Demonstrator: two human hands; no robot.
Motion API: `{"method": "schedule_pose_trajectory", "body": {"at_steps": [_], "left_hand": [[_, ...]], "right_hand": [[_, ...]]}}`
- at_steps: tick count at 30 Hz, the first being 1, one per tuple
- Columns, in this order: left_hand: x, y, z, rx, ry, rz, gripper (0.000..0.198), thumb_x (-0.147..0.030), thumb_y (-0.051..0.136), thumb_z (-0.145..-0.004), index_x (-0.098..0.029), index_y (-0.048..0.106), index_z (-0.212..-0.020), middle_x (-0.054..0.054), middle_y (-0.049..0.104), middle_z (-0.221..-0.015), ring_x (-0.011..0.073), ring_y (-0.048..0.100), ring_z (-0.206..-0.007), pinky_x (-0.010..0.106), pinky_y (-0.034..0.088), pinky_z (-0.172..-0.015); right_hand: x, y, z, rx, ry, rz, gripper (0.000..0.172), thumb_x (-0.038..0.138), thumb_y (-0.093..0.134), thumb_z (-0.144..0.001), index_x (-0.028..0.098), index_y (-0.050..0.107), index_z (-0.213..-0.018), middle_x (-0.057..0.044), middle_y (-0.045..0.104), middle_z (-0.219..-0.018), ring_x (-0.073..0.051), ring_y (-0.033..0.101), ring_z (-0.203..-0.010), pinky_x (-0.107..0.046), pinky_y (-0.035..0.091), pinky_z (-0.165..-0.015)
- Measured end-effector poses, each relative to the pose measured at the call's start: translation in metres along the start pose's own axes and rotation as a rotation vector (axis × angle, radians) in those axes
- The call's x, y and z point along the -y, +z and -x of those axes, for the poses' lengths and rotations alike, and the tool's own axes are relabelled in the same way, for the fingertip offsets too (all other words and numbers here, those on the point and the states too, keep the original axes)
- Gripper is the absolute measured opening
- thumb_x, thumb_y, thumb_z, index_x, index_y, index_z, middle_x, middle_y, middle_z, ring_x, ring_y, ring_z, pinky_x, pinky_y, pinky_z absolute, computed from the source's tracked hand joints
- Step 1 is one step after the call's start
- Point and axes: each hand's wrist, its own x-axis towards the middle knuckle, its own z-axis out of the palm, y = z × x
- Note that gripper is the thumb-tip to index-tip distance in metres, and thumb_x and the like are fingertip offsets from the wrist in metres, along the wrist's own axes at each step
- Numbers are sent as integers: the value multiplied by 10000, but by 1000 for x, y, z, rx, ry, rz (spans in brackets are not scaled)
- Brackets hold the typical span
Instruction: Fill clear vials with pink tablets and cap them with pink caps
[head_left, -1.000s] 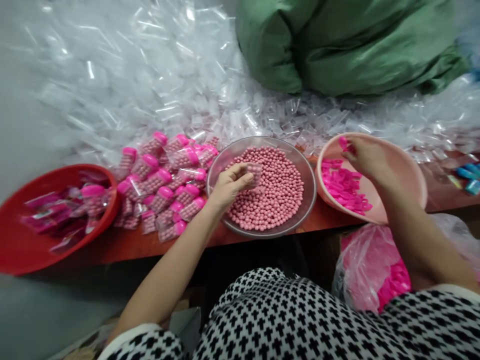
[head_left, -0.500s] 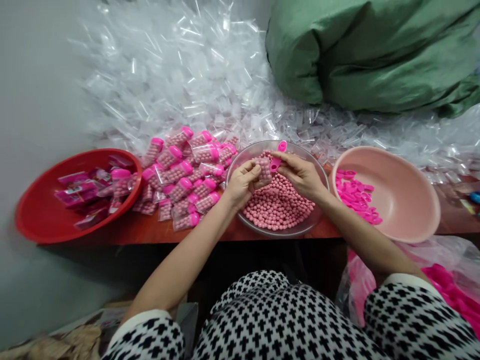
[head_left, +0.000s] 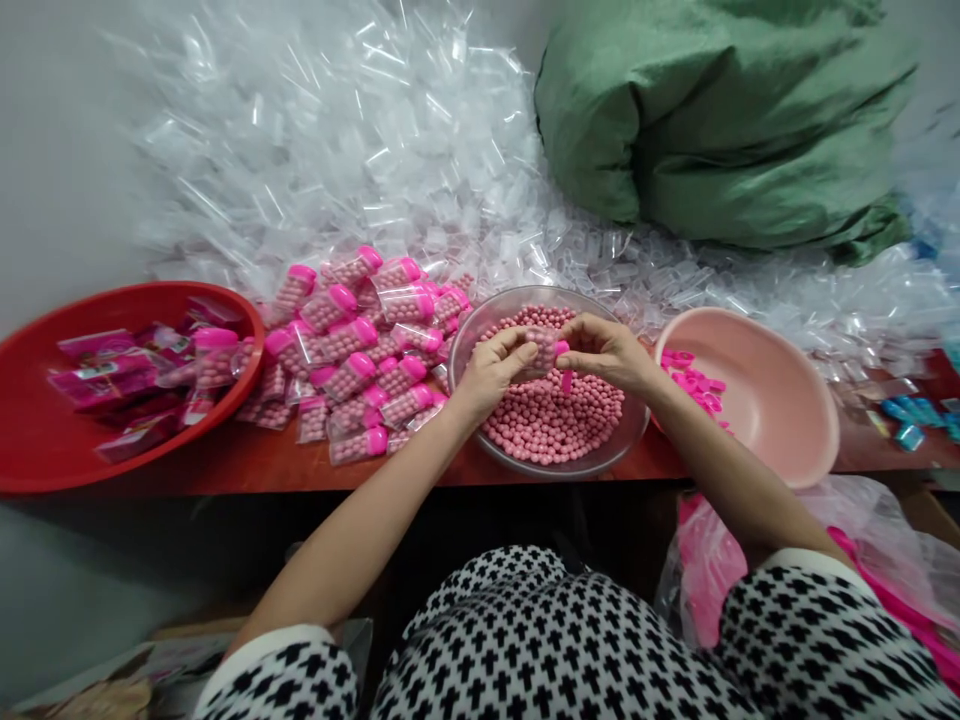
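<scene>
Head view: left hand (head_left: 491, 372) grip closed round bead-filled tube (head_left: 540, 346); right hand (head_left: 604, 352) pinching pink cap (head_left: 562, 350) against it.

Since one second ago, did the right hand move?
Yes. The right hand left the pink basin and went left to the clear bowl, by the left hand.

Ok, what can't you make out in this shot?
Head view only.
Tube: mostly covered by left hand and right hand; whether the cap is seated is unclear.
Red basin: cut by the left edge.
Blue items: small, blurred, at the right edge.
Bag: cut by the bottom-right corner.
</scene>
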Motion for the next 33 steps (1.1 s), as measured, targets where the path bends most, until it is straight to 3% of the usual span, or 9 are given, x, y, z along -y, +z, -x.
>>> {"method": "schedule_pose_trajectory", "body": {"at_steps": [2,5,11,17,21,26,29,33], "left_hand": [[1,1,1,-30,85,-165,448,-483,810,-765,-162,727,-1067,94,756,-1085,266,713,-1020,416,581,-931],[2,3,3,-46,205,-440,342,-404,726,-850,-179,759,-1105,85,761,-1147,274,688,-1117,405,523,-1032],[0,4,7,-36,300,-601,314,-360,670,-890,-189,777,-1131,67,771,-1156,255,711,-1080,348,530,-987],[0,6,10,-55,353,-681,248,-337,660,-892,-221,798,-1063,50,782,-1129,255,717,-1065,358,527,-992],[2,5,10,-40,401,-731,224,-273,648,-881,-232,804,-1037,60,786,-1104,257,726,-1030,362,525,-984],[1,6,13,-76,384,-773,232,-265,638,-880,-244,801,-1044,52,794,-1040,252,732,-962,353,533,-944],[1,8,13,-58,401,-783,261,-296,620,-893,-236,792,-1079,55,790,-1084,251,730,-995,346,535,-939],[1,9,14,-6,418,-793,242,-294,604,-890,-235,807,-1009,57,798,-1022,241,738,-934,327,548,-871]], "right_hand": [[3,1,2,-97,-5,-77,469,570,844,-711,200,650,-925,-3,672,-793,-144,615,-667,-283,524,-616],[13,1,4,-251,-135,136,392,517,831,-755,205,687,-943,-16,697,-838,-154,626,-711,-294,527,-665],[20,1,4,-32,-304,552,188,376,692,-917,190,689,-948,-34,708,-829,-145,616,-697,-271,474,-667],[11,6,10,-51,-478,736,192,358,600,-984,191,630,-894,-37,664,-786,-145,574,-669,-258,417,-629],[11,8,8,25,-557,970,267,366,502,-1035,189,600,-861,-41,622,-744,-153,536,-658,-270,359,-599],[9,-1,-3,170,-579,909,226,339,494,-1037,192,588,-893,-36,621,-763,-162,551,-694,-275,372,-626],[10,-7,-1,185,-593,840,193,335,513,-1028,198,582,-910,-28,612,-768,-160,548,-698,-268,382,-632],[13,-3,10,151,-604,953,204,314,504,-1031,192,582,-887,-29,589,-743,-160,522,-667,-275,357,-608]]}}
